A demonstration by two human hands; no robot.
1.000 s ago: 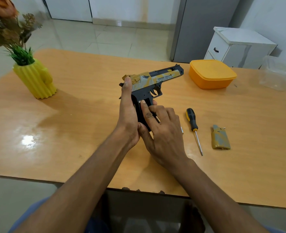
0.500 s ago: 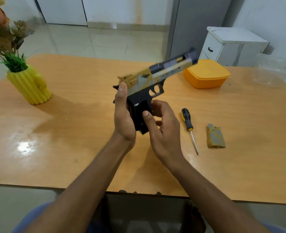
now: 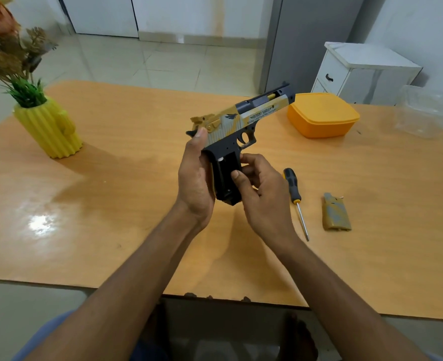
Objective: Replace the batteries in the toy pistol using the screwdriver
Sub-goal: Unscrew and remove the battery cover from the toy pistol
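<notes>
While the left hand (image 3: 194,175) wraps around the back of the toy pistol (image 3: 237,131), thumb up by the hammer, the gun is held above the wooden table (image 3: 126,194), muzzle pointing up and away to the right. A second ago it sat lower and flatter, with the right hand's fingers pressed flat onto the grip; now the gun is raised and tilted, and the right hand (image 3: 260,191) pinches the front edge of the grip between thumb and curled fingers. The open battery compartment (image 3: 225,175) faces the viewer, dark inside; whether batteries sit in it cannot be told. This suggests the person is inspecting the bay. Right of the held grip, on the table, lies the screwdriver (image 3: 294,198), and beyond it the removed grip cover (image 3: 336,213). Farther back stand a lidded orange container (image 3: 323,115), contents hidden, and a clear plastic tub (image 3: 423,113), apparently empty.
</notes>
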